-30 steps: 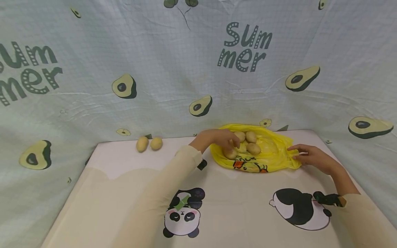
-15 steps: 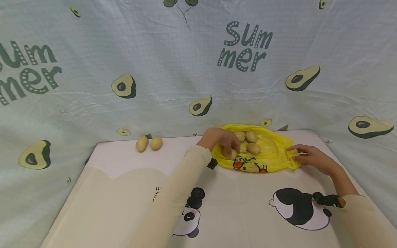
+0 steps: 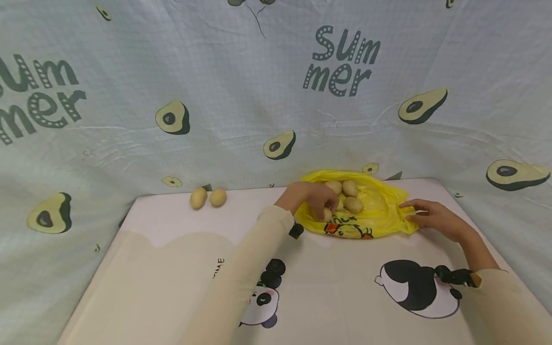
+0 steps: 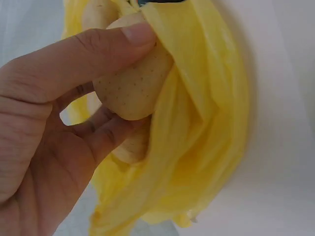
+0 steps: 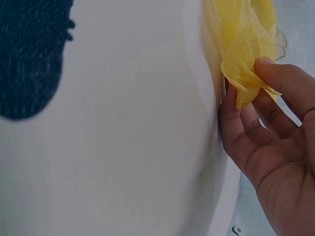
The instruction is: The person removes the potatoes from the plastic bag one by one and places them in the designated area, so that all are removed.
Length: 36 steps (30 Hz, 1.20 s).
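A yellow plastic bag (image 3: 379,215) lies spread at the back right of the table, with several potatoes (image 3: 353,205) in its mouth. My left hand (image 3: 316,199) reaches into the bag's left side. In the left wrist view its thumb and fingers hold a speckled potato (image 4: 133,86), and a fold of the bag (image 4: 197,128) lies against that potato. More potatoes show partly behind the fingers. At the bag's right end my right hand (image 3: 437,219) pinches the gathered plastic (image 5: 246,73) between thumb and fingers, as the right wrist view shows.
Two loose potatoes, an oval one (image 3: 198,198) and a rounder one (image 3: 218,197), sit at the back left of the table. The table (image 3: 142,268) has a panda-print cover. Behind it hangs a pale avocado-print cloth (image 3: 224,96).
My left hand has moved slightly right, deeper over the bag, and its fingers have closed round a potato at the near left, which has shifted a little right. The right hand stays in place.
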Motion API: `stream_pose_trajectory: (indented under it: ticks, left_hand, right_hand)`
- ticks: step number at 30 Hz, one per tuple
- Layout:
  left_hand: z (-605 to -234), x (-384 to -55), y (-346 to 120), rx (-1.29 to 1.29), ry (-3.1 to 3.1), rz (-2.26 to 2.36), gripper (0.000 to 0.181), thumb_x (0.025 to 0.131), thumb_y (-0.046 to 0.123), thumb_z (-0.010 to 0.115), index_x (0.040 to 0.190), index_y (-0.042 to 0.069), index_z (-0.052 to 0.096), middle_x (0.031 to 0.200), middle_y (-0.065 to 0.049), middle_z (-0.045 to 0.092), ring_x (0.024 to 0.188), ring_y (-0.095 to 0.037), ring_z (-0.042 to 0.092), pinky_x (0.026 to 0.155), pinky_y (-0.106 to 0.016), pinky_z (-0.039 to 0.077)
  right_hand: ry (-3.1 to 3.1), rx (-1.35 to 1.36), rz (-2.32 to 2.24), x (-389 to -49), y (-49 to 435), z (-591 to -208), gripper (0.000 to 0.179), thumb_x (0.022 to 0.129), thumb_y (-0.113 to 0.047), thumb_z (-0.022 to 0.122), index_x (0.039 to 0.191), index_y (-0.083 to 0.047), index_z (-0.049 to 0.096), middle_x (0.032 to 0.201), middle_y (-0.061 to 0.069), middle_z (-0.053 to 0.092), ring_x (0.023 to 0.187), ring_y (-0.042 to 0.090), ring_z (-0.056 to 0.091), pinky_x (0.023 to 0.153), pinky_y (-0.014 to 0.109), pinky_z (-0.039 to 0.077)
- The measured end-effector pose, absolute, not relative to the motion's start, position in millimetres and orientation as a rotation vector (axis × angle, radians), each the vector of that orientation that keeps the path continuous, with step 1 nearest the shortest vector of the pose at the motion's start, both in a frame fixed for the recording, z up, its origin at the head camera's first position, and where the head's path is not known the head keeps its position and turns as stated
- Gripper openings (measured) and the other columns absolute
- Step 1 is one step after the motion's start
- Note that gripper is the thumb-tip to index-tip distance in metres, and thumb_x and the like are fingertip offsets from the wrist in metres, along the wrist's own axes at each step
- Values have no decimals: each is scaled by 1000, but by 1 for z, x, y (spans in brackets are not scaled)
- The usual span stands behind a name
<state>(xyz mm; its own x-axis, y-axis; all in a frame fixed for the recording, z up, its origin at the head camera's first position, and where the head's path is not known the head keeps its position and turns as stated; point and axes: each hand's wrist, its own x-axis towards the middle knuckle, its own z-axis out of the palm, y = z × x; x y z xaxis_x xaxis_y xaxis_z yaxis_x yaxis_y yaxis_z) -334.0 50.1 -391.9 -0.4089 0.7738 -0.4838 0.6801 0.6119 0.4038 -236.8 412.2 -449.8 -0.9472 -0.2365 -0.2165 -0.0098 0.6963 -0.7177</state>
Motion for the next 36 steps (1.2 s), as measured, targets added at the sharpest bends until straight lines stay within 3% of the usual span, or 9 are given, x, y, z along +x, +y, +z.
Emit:
stream_pose_trajectory:
  ticks: [6,10,14,19,22,29,36]
  left_hand:
    - [-384,-331,49,1241,2158,262,30,93,9,72,119,16,59,106,-3,51,95,-16,47,71,-23,41]
    - [-382,-328,44,1290,2080,403,35,97,5,64,131,12,59,113,-6,46,97,-18,46,75,-25,50]
    - [-386,-325,37,1298,1986,636,28,98,4,63,125,7,68,112,-8,44,98,-21,51,81,-33,59]
    - [-393,-320,29,1318,1901,841,25,97,11,69,121,2,70,113,-9,47,104,-24,54,79,-36,61]
    - [-396,-316,25,1325,1886,894,30,93,12,75,121,3,69,118,-6,52,101,-23,57,77,-33,60]
    - [-396,-306,15,1457,2018,830,35,85,14,84,116,15,68,120,3,62,106,-12,54,91,-23,47]
    - [-395,-300,3,1517,2113,789,38,87,16,83,122,10,69,123,2,66,108,-10,55,95,-22,44]
  right_hand:
    - [2614,-194,-1104,-238,412,-453,50,101,-25,64,143,-1,52,146,30,41,119,42,54,83,28,57]
    - [2613,-195,-1097,-238,411,-453,50,101,-27,64,143,-2,53,146,30,41,120,44,53,83,29,57]
    - [2613,-201,-1102,-238,411,-452,50,101,-28,64,142,-2,53,147,30,41,122,48,52,82,29,57]
    - [2620,-204,-1109,-236,411,-451,50,101,-28,64,142,-2,54,146,30,42,121,48,51,82,29,57]
    - [2627,-202,-1106,-235,411,-451,50,101,-29,64,141,-1,54,145,29,44,118,44,53,81,28,56]
    - [2624,-196,-1118,-235,410,-451,51,101,-29,65,141,-1,54,145,29,44,119,44,52,80,26,56]
    - [2627,-190,-1119,-234,411,-453,50,101,-28,65,142,-1,54,145,28,44,118,42,52,79,26,55]
